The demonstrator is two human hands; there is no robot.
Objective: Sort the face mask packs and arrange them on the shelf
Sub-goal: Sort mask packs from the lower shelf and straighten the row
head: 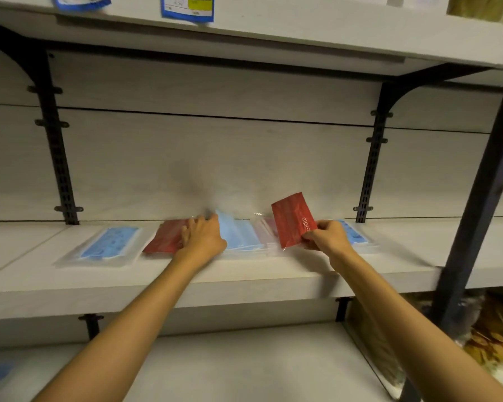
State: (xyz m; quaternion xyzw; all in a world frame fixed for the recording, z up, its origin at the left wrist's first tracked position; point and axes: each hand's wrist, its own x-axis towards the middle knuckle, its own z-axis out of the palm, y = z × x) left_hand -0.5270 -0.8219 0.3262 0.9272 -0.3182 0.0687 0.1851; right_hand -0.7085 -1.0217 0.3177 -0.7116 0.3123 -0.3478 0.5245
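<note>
Head view shows face mask packs in clear wrappers lying in a row on the pale shelf (244,274), toward its back edge: a blue pack (108,245) nearest the left end, a red pack (164,236) beside it, then another blue pack (240,235). Left hand (202,236), fingers straight, rests flat across the lying red pack and its blue neighbour. Right hand (327,236) pinches a lifted red pack (292,219), tilted up above the row.
</note>
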